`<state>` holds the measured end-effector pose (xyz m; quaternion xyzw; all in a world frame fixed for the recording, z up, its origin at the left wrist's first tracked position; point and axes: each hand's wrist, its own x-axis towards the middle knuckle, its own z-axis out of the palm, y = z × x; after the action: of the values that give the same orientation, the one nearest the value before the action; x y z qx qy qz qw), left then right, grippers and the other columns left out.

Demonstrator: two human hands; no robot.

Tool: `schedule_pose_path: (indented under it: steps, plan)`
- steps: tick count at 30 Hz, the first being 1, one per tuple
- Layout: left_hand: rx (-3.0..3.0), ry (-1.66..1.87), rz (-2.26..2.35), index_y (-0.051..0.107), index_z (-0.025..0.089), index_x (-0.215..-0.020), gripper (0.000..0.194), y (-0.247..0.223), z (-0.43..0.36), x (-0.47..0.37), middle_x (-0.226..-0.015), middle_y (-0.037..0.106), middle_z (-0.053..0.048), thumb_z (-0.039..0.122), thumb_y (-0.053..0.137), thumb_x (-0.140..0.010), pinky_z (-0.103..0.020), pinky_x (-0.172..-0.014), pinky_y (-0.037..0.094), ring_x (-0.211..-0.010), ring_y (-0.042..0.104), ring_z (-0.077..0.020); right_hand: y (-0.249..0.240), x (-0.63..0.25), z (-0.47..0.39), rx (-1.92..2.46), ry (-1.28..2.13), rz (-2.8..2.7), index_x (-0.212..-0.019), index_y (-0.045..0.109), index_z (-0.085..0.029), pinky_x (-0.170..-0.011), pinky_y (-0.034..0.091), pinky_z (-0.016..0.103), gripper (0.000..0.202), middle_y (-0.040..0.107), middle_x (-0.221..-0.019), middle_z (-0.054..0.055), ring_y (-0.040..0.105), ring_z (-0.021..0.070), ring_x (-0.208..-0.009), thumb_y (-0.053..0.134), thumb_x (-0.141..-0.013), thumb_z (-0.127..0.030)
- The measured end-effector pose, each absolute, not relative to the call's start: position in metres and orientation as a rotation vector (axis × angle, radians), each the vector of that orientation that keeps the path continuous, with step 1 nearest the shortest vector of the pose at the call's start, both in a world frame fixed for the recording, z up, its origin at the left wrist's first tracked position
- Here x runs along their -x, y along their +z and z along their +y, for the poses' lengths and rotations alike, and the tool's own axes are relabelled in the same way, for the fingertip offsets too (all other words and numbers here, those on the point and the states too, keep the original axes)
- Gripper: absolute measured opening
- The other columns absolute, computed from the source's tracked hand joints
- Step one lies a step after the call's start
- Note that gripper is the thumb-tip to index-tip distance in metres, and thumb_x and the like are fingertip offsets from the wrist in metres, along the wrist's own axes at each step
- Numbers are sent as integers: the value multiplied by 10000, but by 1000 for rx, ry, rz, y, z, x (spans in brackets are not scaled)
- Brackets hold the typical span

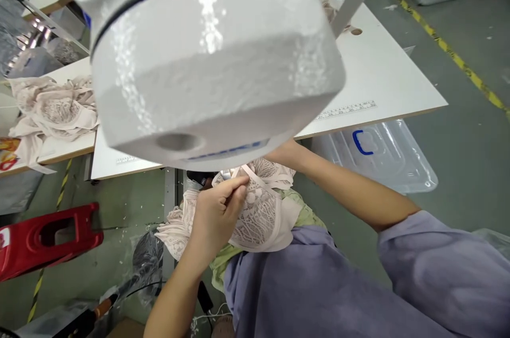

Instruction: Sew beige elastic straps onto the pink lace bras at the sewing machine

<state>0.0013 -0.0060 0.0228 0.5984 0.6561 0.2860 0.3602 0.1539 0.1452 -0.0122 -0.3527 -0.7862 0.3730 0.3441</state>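
A pale beige lace bra lies across my lap, just below the front of the white sewing machine head. My left hand pinches a thin strap edge of the bra between thumb and fingers. Toward the bra's upper right reaches my right hand; its fingers are hidden behind the machine head. More beige lace fabric hangs to the left of my left hand. Some light green cloth lies under the bra, over my lap.
The white sewing table extends right, with a printed ruler along its edge. A pile of beige bras lies on the left table. A clear plastic lid with a blue handle sits below the right edge. A red stool stands at left.
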Motion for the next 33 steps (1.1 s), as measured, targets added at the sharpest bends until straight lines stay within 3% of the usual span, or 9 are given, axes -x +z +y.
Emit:
schedule_pose_path:
  steps: [4, 11, 20, 27, 33]
  plan:
    - [-1579, 739, 1693, 762, 198, -1163, 294, 22, -3, -2, -1123, 785, -55, 294, 565, -967, -276, -751, 624, -995, 759, -222, -12, -156, 145, 919, 972, -2062, -722, 467, -208, -660, 436, 313, 112, 502, -802, 16, 468, 160, -695, 567, -760, -174]
    - [-1597, 736, 1726, 771, 185, -1139, 284, 24, 10, -1, -1093, 794, -49, 268, 571, -955, -278, -803, 608, -1012, 754, -221, -13, -156, 150, 854, 1039, -2050, -745, 460, -208, -624, 386, 299, 122, 496, -803, 7, 454, 148, -683, 579, -771, -210]
    - [-1569, 674, 1803, 789, 221, -1111, 277, 27, 16, 0, -1017, 801, -45, 323, 594, -941, -296, -659, 595, -978, 748, -272, -22, -156, 158, 838, 1030, -2042, -732, 479, -215, -626, 388, 306, 171, 491, -785, 11, 458, 168, -727, 637, -789, -242]
    - [-1628, 723, 1804, 800, 230, -1029, 238, 26, 18, -1, -842, 787, -43, 320, 604, -929, -301, -602, 570, -819, 750, -252, -17, -157, 158, 881, 1055, -2052, -721, 554, -203, -646, 435, 322, 105, 533, -795, 20, 482, 176, -718, 639, -778, -178]
    - [-1651, 710, 1803, 799, 238, -1031, 231, 26, 19, 0, -874, 790, -47, 311, 608, -923, -304, -606, 566, -868, 748, -263, -2, -161, 152, 903, 1097, -2063, -762, 591, -199, -691, 474, 359, 47, 559, -837, 33, 501, 188, -723, 612, -803, -197]
